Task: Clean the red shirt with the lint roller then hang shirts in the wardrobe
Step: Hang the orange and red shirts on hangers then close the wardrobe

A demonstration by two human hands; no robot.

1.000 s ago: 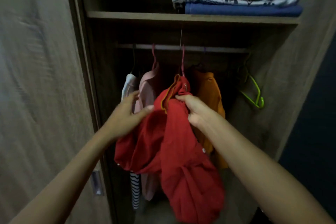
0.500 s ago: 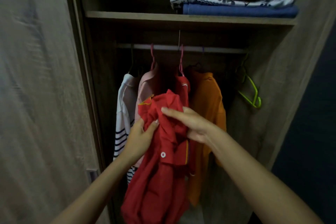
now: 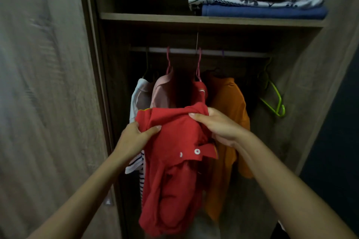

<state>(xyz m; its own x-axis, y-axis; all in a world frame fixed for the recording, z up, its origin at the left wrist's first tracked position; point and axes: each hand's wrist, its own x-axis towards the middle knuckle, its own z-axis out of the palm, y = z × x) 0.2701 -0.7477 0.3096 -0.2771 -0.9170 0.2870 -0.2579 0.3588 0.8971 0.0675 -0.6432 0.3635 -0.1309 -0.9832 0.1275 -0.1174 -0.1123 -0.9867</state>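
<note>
red cloth pinched by both hands: left hand [image 3: 136,137] fingers closed on the red shirt [image 3: 174,161] shoulder, right hand [image 3: 219,128] clamped on its collar. shirt hangs below the rail [image 3: 233,52], between pink shirt [image 3: 161,93] and orange shirt [image 3: 229,103]; green hanger [image 3: 275,103] right of it.

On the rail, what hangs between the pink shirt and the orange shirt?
In the head view, the red shirt hangs on a pink hanger between the pink shirt and orange shirt, bunched up and gripped by both the left hand and right hand.
</note>
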